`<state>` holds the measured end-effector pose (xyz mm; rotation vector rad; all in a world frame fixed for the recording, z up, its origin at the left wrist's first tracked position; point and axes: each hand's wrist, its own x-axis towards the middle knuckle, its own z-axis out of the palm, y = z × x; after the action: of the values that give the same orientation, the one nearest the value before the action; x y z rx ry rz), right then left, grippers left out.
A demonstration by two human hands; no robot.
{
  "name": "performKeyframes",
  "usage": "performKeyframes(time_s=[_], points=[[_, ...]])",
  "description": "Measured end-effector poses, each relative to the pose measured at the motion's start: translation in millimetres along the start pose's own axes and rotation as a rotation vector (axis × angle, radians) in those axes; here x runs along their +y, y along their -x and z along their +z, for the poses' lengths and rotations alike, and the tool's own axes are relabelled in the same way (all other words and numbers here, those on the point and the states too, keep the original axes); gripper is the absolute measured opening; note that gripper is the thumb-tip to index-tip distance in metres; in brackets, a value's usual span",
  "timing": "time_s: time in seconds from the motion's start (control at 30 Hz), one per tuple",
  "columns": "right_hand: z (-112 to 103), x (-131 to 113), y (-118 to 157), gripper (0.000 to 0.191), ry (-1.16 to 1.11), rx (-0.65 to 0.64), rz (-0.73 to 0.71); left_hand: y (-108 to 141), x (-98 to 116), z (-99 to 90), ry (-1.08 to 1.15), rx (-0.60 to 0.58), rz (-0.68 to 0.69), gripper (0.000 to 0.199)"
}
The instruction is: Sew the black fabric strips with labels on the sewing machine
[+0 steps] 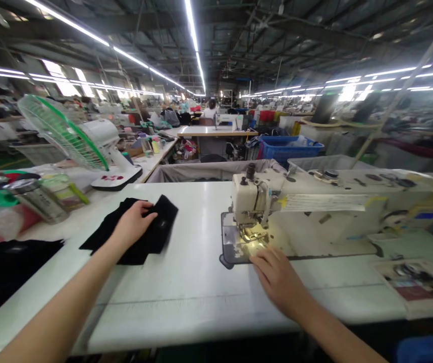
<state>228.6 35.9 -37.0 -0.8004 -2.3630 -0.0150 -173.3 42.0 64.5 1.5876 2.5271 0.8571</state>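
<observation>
My left hand (pixel 137 220) is over black fabric pieces (pixel 106 229) on the white table left of the sewing machine. Its thumb and fingers close on the black fabric piece (pixel 164 222) at the right, whose edge is slightly blurred and which bears a small pale mark. The sewing machine (pixel 254 196) stands to the right, its lamp lighting the needle area (pixel 253 237). At the front edge of the machine's bed, my right hand (pixel 273 275) has its fingers bent and pressed together, just before the presser foot. Whatever those fingertips hold, if anything, is hidden.
More black fabric (pixel 12 267) lies at the left edge of the table (pixel 197 287). Beyond it are a steel flask (pixel 37 199) and a green-rimmed fan (pixel 68 133). A tray of small parts (pixel 417 282) sits at the right. Behind the machine is a blue crate (pixel 290 147).
</observation>
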Motion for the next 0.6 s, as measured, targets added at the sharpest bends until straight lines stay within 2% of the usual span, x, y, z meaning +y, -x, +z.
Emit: performKeyframes(time_s=[0.03,0.07,0.17,0.23,0.33,0.47,0.53,0.6], points=[[-1.2,-1.0,-0.9,0.020,0.000,-0.010,0.010,-0.3,-10.1,-6.7,-0.098,-0.007,0.020,0.030],[-2.6,-2.0,-1.7,0.020,-0.001,-0.018,0.021,1.6,-17.3,-10.9,-0.184,0.018,0.095,0.034],[-6.9,-4.3,-2.2,0.016,0.018,-0.011,0.063,24.0,-20.8,-10.7,-0.348,0.185,0.337,0.045],[-9.3,-4.6,-0.3,0.014,0.070,0.034,0.108,50.3,-15.0,-1.6,-0.321,0.230,0.447,0.049],[-11.0,-1.4,2.1,0.016,0.149,0.092,0.216,90.7,-12.4,22.3,-0.189,0.152,0.554,0.050],[-7.6,8.1,-0.7,0.013,0.166,0.059,0.294,116.9,-25.4,54.2,-0.083,0.024,0.583,0.050],[-5.4,12.2,0.3,0.018,0.158,0.046,0.271,120.2,-28.6,60.2,-0.041,0.023,0.534,0.048],[-4.0,15.3,8.0,0.025,0.151,0.053,0.222,126.2,-25.6,56.8,0.005,0.042,0.480,0.041]])
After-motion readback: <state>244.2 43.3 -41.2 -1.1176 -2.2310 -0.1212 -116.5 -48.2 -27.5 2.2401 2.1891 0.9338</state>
